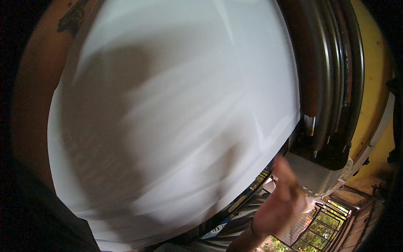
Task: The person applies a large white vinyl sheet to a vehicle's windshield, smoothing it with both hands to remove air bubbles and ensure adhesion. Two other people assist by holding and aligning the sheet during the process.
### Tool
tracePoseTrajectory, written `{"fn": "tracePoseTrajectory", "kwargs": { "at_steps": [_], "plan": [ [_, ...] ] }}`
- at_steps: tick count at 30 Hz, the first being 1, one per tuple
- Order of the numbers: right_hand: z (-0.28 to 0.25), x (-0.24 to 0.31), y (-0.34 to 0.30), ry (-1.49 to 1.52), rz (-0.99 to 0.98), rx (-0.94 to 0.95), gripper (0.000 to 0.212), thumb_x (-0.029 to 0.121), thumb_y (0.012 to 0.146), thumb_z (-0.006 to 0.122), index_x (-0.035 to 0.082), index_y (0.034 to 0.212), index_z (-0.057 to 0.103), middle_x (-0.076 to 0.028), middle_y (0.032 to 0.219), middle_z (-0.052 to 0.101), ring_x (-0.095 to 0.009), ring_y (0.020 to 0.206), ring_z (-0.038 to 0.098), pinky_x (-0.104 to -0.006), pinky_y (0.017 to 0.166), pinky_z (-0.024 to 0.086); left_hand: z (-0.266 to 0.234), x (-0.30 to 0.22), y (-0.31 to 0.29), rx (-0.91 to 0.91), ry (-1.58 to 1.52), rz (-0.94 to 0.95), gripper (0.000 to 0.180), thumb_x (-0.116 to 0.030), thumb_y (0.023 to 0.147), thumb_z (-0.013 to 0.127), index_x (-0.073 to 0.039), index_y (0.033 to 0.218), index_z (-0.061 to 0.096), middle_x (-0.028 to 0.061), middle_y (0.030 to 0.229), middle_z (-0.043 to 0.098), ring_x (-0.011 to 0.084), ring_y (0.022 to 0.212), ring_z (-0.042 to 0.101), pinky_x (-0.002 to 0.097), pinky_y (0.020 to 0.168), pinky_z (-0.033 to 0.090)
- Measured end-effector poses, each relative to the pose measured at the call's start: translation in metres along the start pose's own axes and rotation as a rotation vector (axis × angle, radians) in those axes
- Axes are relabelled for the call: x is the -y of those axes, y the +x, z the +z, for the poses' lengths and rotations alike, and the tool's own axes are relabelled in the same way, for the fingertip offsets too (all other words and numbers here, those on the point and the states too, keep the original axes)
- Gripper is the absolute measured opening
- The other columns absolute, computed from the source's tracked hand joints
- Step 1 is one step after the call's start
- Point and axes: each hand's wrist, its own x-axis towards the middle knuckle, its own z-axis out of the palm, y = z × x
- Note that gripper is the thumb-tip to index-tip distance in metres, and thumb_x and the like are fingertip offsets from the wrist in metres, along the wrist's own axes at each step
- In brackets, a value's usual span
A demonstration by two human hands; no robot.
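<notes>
A broad white sheet-like surface [201, 105] fills most of the view, with soft streaks, folds or reflections across it; its material is hard to tell. Dark shadows fall over its left half, and a smaller one lies near its lower right. My right hand [283, 203] is up beside the lower right edge of this white surface, blurred by motion. One digit stretches upward near the edge; the other fingers are smeared, and no held thing shows. Along the left rim runs my left arm [35, 113], with a dark tattoo [71, 19]; its hand lies outside the picture.
Dark curved metal bars or tubes [325, 71] stand right of the white surface, before a yellow wall [371, 67]. Below them is a grey box-like part [312, 172]. A black metal grille [319, 227] with greenery behind it is at lower right.
</notes>
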Motion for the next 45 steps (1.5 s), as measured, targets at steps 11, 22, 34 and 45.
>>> {"fn": "tracePoseTrajectory", "kwargs": {
  "at_steps": [11,22,34,45],
  "plan": [
    [0.057,-0.15,0.038,-0.681,0.059,0.053,0.086,0.06,0.098,0.048,0.008,0.161,0.022,-0.03,0.166,0.01,-0.054,0.152,0.006,-0.0662,0.12,0.006,0.004,-0.003,0.009,-0.004,0.025,0.011,0.101,-0.079,0.094,0.031,-0.004,0.161,0.022,0.0197,0.168,0.015,0.0378,0.156,0.01,0.0541,0.126,0.009],
    [0.062,-0.144,0.04,-0.698,0.071,0.043,0.089,0.065,0.095,0.049,0.01,0.161,0.025,-0.031,0.165,0.01,-0.054,0.152,0.003,-0.0691,0.119,0.004,-0.017,0.021,-0.025,-0.209,-0.092,0.126,0.079,-0.069,0.099,0.035,-0.022,0.162,0.027,0.0124,0.167,0.026,0.0385,0.154,0.021,0.0642,0.121,0.013],
    [0.064,-0.156,0.048,-0.689,0.105,0.017,0.087,0.065,0.097,0.044,0.013,0.163,0.022,-0.025,0.168,0.009,-0.05,0.153,0.002,-0.0664,0.121,0.002,-0.209,-0.097,-0.487,0.194,-1.455,0.316,0.061,-0.044,0.108,0.033,0.006,0.117,0.067,0.0222,0.119,0.067,0.0314,0.112,0.063,0.0468,0.097,0.048],
    [0.059,-0.148,0.05,-0.735,0.132,0.056,0.083,0.069,0.1,0.031,0.017,0.164,0.018,-0.021,0.169,0.009,-0.046,0.155,0.004,-0.0644,0.122,0.003,-0.337,-0.216,-0.567,-0.084,-2.225,1.056,0.062,-0.051,0.103,0.053,0.001,0.136,0.061,0.0286,0.137,0.059,0.0396,0.119,0.063,0.0565,0.101,0.047]
  ]
}}
